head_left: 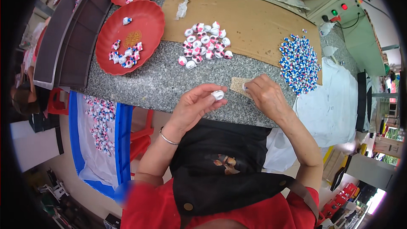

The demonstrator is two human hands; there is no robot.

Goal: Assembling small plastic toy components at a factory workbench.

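My left hand (191,107) pinches a small white figurine head (218,95) between thumb and fingers, just above the front part of the granite worktop. To its right, my right hand (268,97) has its fingertips pressed together. A bit of white shows at those fingertips, too small to name. Under them lies a tan, speckled flat piece (239,84), partly hidden by the hand. Beyond my hands sits a loose group of white, pink and black figurine heads (205,42). At the right is a heap of tiny blue-and-white figurine bodies (299,64).
Two red scalloped plates (106,57) stand at the left, the nearer one bearing several joined figurines. A blue crate (123,144) lined with white holds many more. Cardboard (250,25) covers the worktop's back, before a pale green machine (360,34) with lit buttons.
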